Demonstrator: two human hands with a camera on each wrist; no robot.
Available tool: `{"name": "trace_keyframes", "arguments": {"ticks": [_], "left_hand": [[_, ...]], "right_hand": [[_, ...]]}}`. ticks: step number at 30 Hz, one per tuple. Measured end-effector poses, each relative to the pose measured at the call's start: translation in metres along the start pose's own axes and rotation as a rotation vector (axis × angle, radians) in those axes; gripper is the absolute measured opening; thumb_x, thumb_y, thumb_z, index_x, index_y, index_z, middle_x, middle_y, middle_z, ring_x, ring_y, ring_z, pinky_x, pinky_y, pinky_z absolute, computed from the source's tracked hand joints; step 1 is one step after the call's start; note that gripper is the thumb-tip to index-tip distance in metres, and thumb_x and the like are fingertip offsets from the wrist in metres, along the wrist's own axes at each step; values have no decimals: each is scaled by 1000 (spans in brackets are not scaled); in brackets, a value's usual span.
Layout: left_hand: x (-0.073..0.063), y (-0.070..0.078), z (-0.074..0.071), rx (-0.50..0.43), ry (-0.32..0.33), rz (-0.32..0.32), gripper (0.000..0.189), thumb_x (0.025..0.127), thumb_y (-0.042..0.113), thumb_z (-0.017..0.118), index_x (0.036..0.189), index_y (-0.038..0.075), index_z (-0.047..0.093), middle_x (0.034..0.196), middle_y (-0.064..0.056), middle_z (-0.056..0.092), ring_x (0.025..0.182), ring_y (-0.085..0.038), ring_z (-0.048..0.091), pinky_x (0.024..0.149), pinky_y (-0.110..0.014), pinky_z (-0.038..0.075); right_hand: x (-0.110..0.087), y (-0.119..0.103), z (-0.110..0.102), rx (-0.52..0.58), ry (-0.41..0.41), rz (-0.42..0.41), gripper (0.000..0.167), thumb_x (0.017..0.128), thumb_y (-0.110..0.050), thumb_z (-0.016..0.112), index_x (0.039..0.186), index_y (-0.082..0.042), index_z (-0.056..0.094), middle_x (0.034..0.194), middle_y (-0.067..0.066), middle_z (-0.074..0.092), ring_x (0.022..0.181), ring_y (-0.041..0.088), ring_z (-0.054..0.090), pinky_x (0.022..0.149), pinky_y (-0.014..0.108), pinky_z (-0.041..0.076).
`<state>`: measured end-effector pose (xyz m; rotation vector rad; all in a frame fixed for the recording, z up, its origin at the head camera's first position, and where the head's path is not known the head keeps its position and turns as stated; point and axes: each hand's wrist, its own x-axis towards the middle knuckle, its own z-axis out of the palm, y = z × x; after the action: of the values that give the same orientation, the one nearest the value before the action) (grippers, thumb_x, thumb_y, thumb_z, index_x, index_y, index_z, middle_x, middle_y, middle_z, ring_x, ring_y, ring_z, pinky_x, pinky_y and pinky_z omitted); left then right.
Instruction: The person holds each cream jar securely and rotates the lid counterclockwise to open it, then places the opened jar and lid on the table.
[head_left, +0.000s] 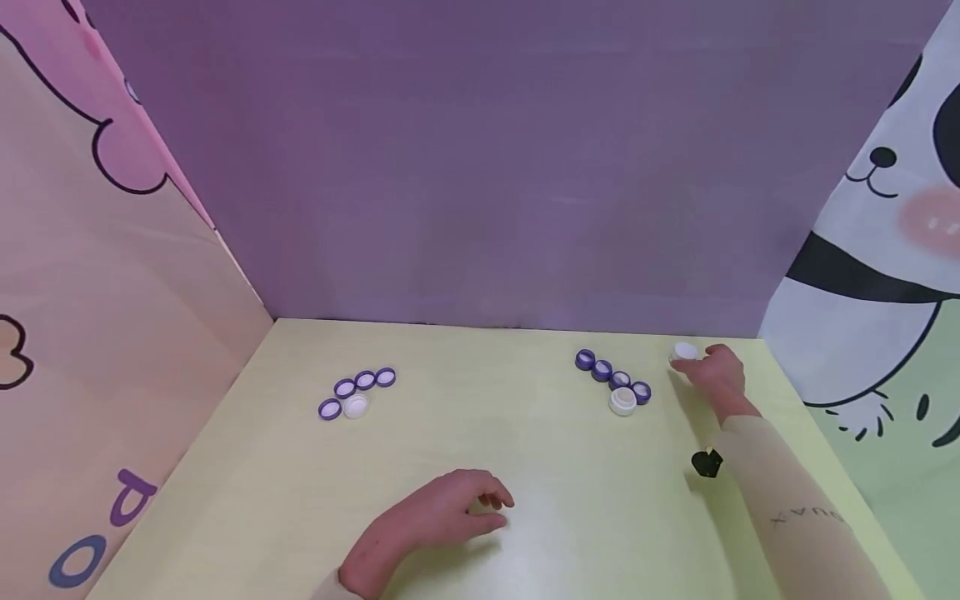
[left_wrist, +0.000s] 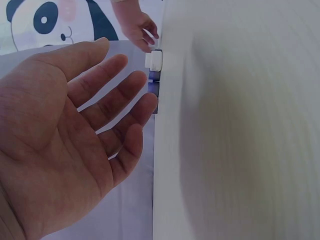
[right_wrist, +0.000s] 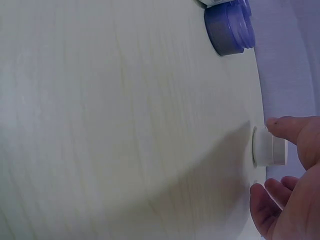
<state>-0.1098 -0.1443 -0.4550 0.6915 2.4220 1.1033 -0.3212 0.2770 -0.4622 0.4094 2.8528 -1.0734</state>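
A white lidded jar (right_wrist: 267,147) stands upright near the table's far right edge. My right hand (head_left: 716,379) is around it with thumb and fingers apart; in the right wrist view the thumb tip overlaps the jar's upper side and the curved fingers stay a little off its other side. Over the front middle of the table hovers my left hand (head_left: 453,508), holding nothing, its fingers loosely bent. Several small purple jars (head_left: 602,371) form a slanting row left of the right hand, with another white jar (head_left: 622,402) close against the row's near end.
Toward the left lie several purple-rimmed lids (head_left: 365,380) in a slanting line, with a white lid (head_left: 356,406) beside them. A small black object (head_left: 707,463) shows at the right sleeve. A purple backdrop (head_left: 480,167) rises behind the table, with printed cloth on both sides.
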Motion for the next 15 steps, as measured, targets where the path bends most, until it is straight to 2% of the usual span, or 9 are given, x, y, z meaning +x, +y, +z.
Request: {"name": "trace_keyframes", "arguments": {"ticks": [7, 15], "left_hand": [[-3, 3, 5, -28, 19, 4, 25, 94, 34, 64, 115, 20, 67, 106, 15, 62, 98, -5, 58, 83, -27, 49], [-1, 1, 8, -47, 20, 29, 25, 96, 33, 62, 115, 18, 67, 106, 14, 63, 97, -2, 56, 83, -26, 49]], "right_hand": [[4, 0, 3, -72, -19, 3, 77, 89, -39, 63, 132, 18, 36, 131, 35, 44, 114, 47, 46, 97, 55, 37], [10, -3, 7, -45, -18, -2, 73, 87, -38, 64, 128, 18, 41, 126, 34, 49, 108, 44, 49, 94, 53, 41]]}}
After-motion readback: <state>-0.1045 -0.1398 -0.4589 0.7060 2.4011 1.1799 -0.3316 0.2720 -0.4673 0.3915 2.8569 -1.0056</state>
